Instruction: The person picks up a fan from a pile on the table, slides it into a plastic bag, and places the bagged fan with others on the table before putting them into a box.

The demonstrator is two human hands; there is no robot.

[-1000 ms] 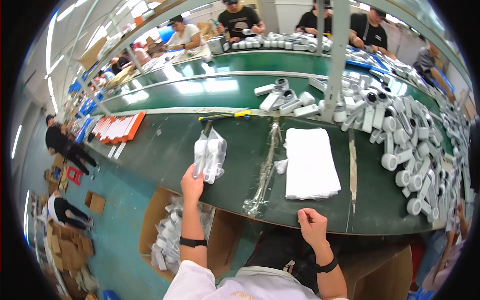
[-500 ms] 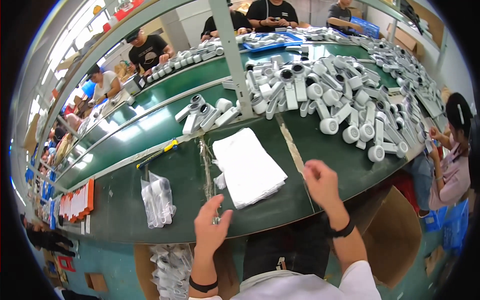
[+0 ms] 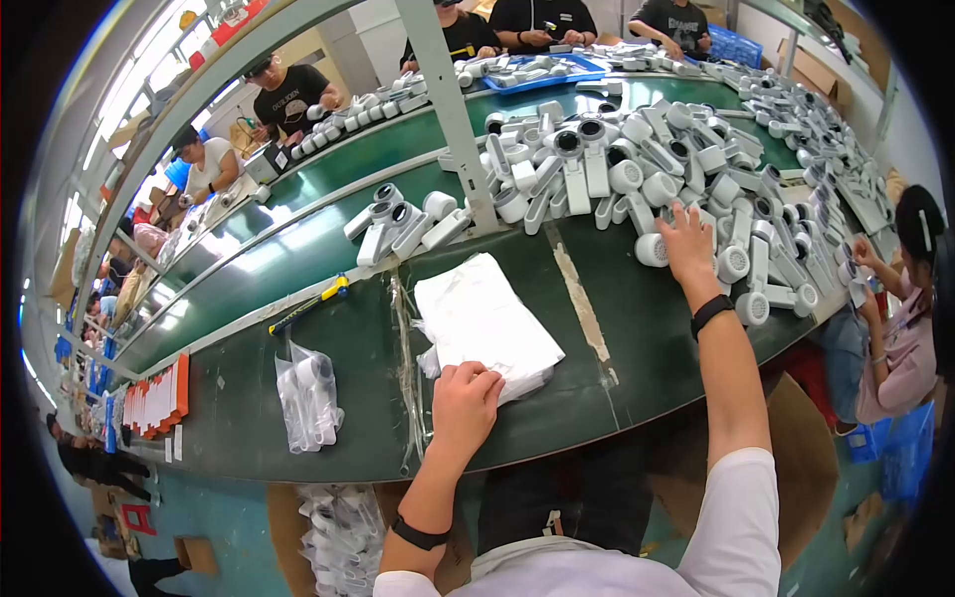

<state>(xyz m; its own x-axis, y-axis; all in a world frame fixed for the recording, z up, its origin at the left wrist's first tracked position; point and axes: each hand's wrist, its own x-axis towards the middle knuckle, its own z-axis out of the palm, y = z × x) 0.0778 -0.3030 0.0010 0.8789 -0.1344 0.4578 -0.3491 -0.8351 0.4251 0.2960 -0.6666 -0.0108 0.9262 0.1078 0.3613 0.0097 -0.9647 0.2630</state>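
Note:
My left hand (image 3: 466, 410) rests on the near edge of a stack of thin white plastic bags (image 3: 487, 318), with fingers curled together on the edge. My right hand (image 3: 688, 247) reaches forward over the near side of a big heap of grey-white handheld devices (image 3: 657, 184), each with a round head and a long handle. Its fingers are spread and touch or hover just over a device (image 3: 652, 250) with a round grille; contact is hard to tell. Left of the stack lies a clear bag (image 3: 308, 400) with a few devices inside.
A yellow-and-black tool (image 3: 310, 303) lies on the green table (image 3: 229, 428). Several loose devices (image 3: 403, 224) stand by a metal post (image 3: 453, 119). Orange-and-white boxes (image 3: 157, 396) sit far left. Open cartons stand below the edge, one holding bagged devices (image 3: 340, 537). Co-workers sit around.
My right hand has moved forward from beside the bag stack to the device heap, its fingers spreading. My left hand has moved up and right onto the stack's near edge, its fingers closing.

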